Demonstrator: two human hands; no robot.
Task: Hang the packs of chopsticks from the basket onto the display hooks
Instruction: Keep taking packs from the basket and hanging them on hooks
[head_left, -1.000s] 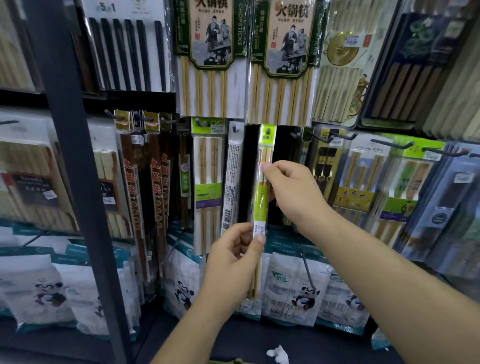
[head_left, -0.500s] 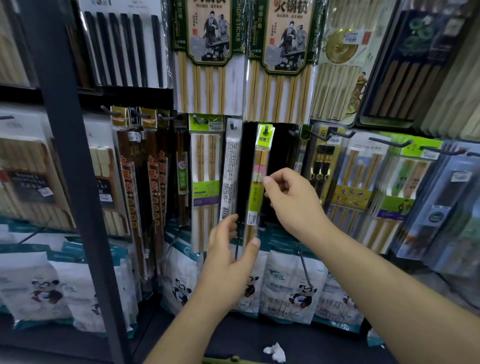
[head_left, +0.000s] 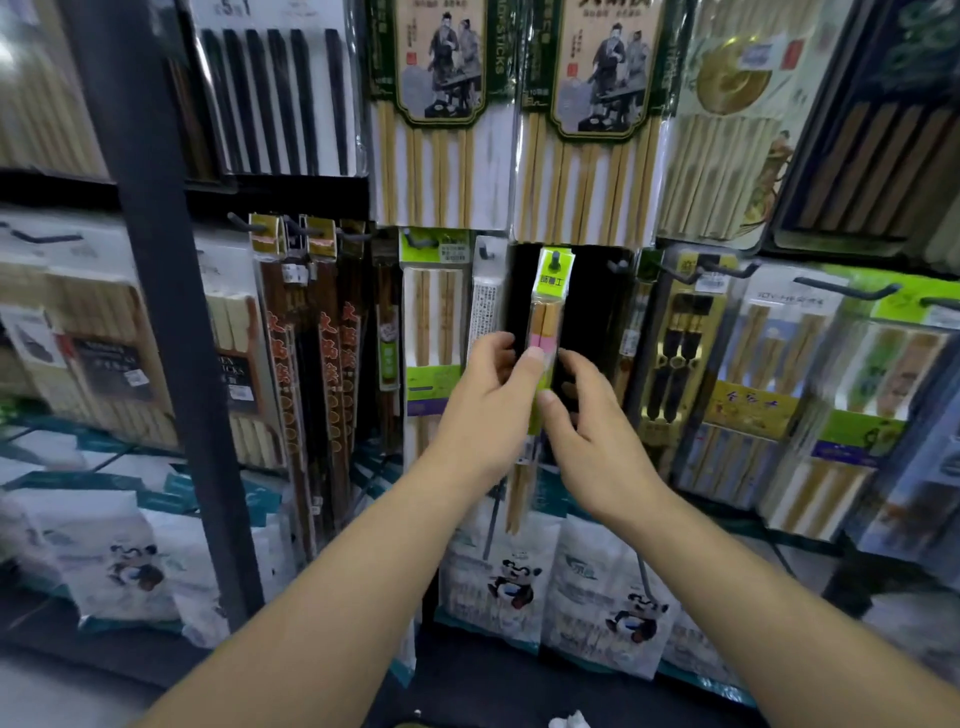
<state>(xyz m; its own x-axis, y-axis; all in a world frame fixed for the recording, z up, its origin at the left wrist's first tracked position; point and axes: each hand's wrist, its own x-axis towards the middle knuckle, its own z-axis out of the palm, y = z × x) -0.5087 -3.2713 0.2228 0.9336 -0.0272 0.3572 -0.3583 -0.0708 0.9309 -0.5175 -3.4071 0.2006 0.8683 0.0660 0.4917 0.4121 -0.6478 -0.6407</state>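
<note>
The narrow chopstick pack (head_left: 546, 332) is clear glossy plastic over pale, smooth wood, with a matt green paper header. It hangs on a dark metal hook (head_left: 556, 258). The neighbouring wide packs (head_left: 441, 130) shine with film wrap; the upright post (head_left: 156, 291) looks like matt grey-painted metal.

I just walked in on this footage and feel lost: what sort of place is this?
Most likely a shop's kitchenware aisle. Packaged chopsticks hang in rows on display hooks, some with price stickers, and both hands are at one narrow green-topped pack on its hook.
</note>
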